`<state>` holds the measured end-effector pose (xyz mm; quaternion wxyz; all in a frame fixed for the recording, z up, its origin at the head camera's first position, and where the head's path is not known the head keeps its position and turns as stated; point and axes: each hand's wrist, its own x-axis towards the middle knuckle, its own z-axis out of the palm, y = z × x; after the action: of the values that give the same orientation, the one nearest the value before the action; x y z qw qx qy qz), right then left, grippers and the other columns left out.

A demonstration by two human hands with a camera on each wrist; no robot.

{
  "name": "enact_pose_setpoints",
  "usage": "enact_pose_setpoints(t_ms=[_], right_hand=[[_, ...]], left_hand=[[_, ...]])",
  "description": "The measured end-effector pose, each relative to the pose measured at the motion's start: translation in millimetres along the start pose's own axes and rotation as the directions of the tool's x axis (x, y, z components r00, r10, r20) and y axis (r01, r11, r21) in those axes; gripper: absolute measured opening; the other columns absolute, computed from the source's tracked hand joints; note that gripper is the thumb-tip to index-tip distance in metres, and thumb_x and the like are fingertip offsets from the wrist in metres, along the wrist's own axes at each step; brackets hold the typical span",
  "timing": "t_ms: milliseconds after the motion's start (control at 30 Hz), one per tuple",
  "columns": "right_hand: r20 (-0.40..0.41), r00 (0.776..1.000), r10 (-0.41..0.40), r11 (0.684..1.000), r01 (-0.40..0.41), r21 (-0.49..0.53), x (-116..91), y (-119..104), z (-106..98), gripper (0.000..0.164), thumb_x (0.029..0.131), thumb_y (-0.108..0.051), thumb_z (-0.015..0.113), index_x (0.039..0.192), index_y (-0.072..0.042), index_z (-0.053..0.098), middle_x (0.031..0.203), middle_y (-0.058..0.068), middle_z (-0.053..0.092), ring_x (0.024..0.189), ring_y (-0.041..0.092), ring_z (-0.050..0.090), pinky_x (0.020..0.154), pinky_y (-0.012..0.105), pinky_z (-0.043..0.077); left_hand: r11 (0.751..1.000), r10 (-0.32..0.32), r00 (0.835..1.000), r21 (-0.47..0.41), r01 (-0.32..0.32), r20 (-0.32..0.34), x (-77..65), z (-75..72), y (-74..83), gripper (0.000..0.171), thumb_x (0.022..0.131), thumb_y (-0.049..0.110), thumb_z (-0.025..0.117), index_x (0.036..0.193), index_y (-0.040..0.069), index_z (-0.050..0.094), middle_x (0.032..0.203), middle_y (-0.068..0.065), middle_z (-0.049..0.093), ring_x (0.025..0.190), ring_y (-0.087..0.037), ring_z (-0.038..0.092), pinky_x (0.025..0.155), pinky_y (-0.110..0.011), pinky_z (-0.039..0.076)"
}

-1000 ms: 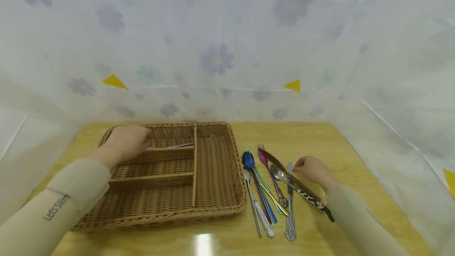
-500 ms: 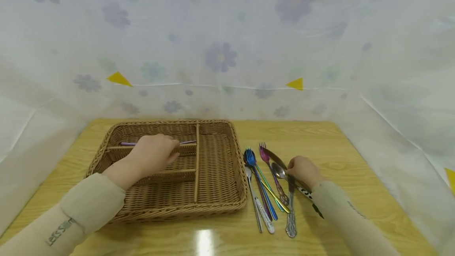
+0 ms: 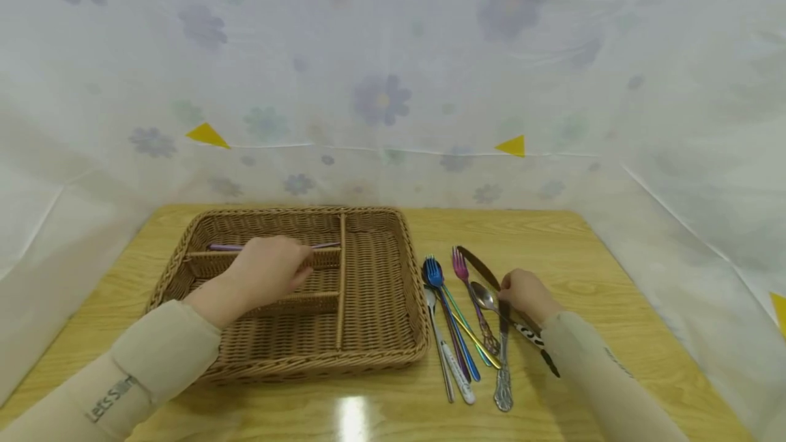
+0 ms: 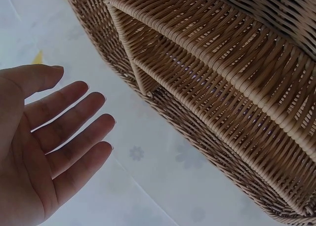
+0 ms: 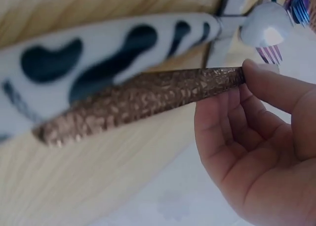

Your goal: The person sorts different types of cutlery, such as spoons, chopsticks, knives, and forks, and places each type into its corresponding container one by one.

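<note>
My right hand (image 3: 528, 292) pinches a bronze-coloured knife (image 5: 163, 95) with a hammered handle, between thumb and fingers; its dark blade (image 3: 479, 267) points away to the left. Beside it lies a spoon with a cow-print handle (image 5: 123, 46). A silver knife with an ornate handle (image 3: 503, 387) passes beneath. In the head view my left hand (image 3: 270, 268) hovers over the left compartments of a wicker basket (image 3: 344, 360). Its fingers hold nothing in the left wrist view. A slim purple utensil (image 3: 224, 247) lies in the back left compartment, partly hidden by that hand.
Right of the basket, more cutlery lies in a loose pile: a blue fork (image 3: 433, 271), a purple fork (image 3: 460, 263), a white-handled piece (image 3: 457, 374) and several others. A flower-patterned sheet (image 3: 381, 176) stands behind and beside the wooden table (image 3: 381, 415).
My left hand has moved right and nearer from the back left compartment. My right hand has reached the bronze knife and grips it; the knife has shifted slightly.
</note>
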<state>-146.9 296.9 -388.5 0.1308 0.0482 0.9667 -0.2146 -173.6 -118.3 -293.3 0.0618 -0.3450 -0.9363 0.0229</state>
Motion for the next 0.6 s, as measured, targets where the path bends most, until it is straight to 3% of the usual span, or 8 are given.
enact_pose_setpoints(t_ms=[167, 400, 600], right_hand=[[0.005, 1.000, -0.029, 0.999, 0.029, -0.015, -4.1, -2.7, -9.9, 0.019, 0.090, -0.002, 0.056, 0.097, 0.014, 0.061, 0.090, 0.023, 0.064, 0.071, 0.021, 0.057, 0.065, 0.036, 0.051], [-0.013, 0.998, -0.065, 0.997, 0.065, -0.046, -7.9, 0.5, -11.4, 0.014, 0.090, 0.001, 0.054, 0.083, 0.010, 0.061, 0.067, 0.011, 0.058, 0.055, 0.012, 0.045, 0.051, 0.025, 0.040], [-0.007, 0.998, -0.068, 0.997, 0.068, -0.025, -11.5, -0.7, -24.0, 0.020, 0.090, -0.001, 0.053, 0.098, 0.017, 0.059, 0.083, 0.022, 0.063, 0.059, 0.014, 0.051, 0.055, 0.028, 0.045]], left_hand=[[1.000, -0.003, 1.000, -0.002, 0.003, 0.009, 0.6, -0.2, 1.6, 0.011, 0.087, 0.021, 0.065, 0.088, 0.011, 0.069, 0.064, 0.000, 0.060, 0.048, -0.008, 0.047, 0.039, -0.022, 0.036], [1.000, 0.014, 1.000, -0.019, -0.013, 0.011, 1.9, 1.2, 5.1, 0.011, 0.086, 0.022, 0.066, 0.084, 0.012, 0.067, 0.065, 0.001, 0.062, 0.049, -0.008, 0.051, 0.041, -0.023, 0.041], [0.999, 0.026, 1.000, -0.019, -0.026, 0.009, 2.6, 0.1, 9.1, 0.012, 0.086, 0.024, 0.067, 0.084, 0.012, 0.067, 0.066, 0.001, 0.062, 0.050, -0.008, 0.051, 0.041, -0.024, 0.042]])
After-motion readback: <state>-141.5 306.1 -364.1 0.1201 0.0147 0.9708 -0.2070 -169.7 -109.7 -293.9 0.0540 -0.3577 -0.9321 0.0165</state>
